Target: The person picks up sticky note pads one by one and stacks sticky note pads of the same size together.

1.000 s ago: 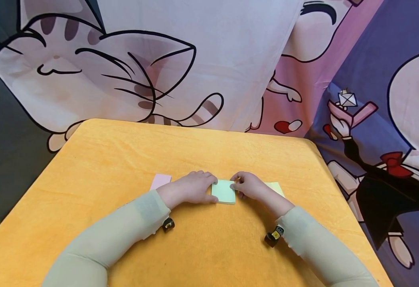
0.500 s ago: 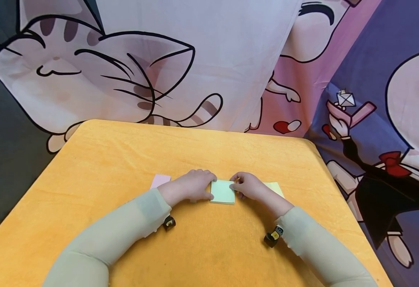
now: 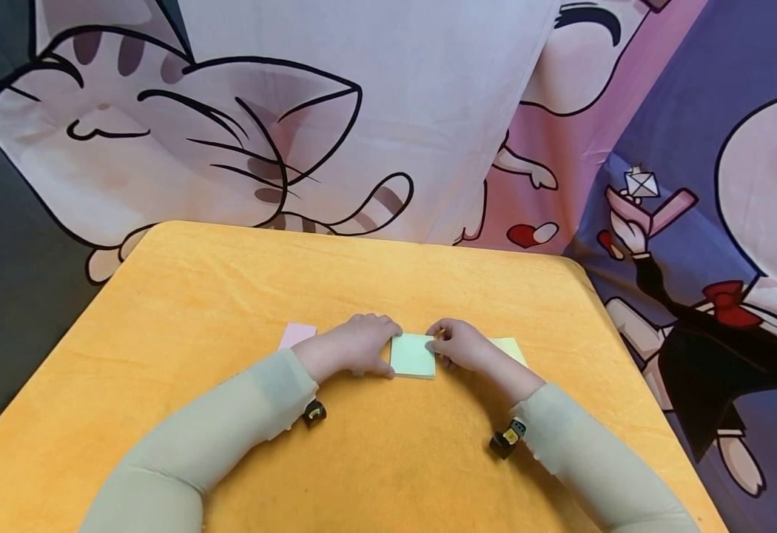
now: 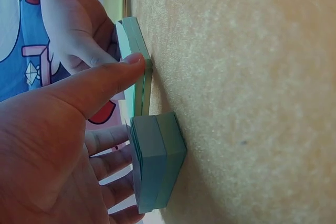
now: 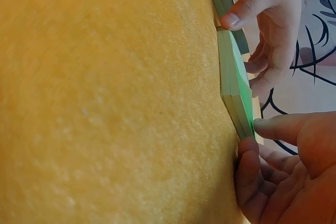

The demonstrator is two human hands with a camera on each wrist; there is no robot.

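Note:
A mint-green sticky note pad (image 3: pixel 413 357) lies flat on the table between my hands. My left hand (image 3: pixel 358 344) spans its left side, thumb at the near corner and a fingertip at the far one. At the right edge, my right hand (image 3: pixel 460 344) pinches the pad, thumb on its top and index finger at its side; the other fingers are curled in. Under my left palm, almost hidden in the head view, sits a bluish sticky note pad (image 4: pixel 157 161), close beside the green one. Several left fingers show behind it in the left wrist view.
To the left, partly behind my left wrist, lies a pink pad (image 3: pixel 297 335). A pale yellow pad (image 3: pixel 510 349) shows behind my right wrist. The yellow table (image 3: pixel 362 277) meets a cartoon-printed cloth (image 3: pixel 388 118) at its far edge.
My left thumb has drawn back slightly from the pad's near corner, then come back to it. The green pad has shifted slightly left; the right hand keeps its place.

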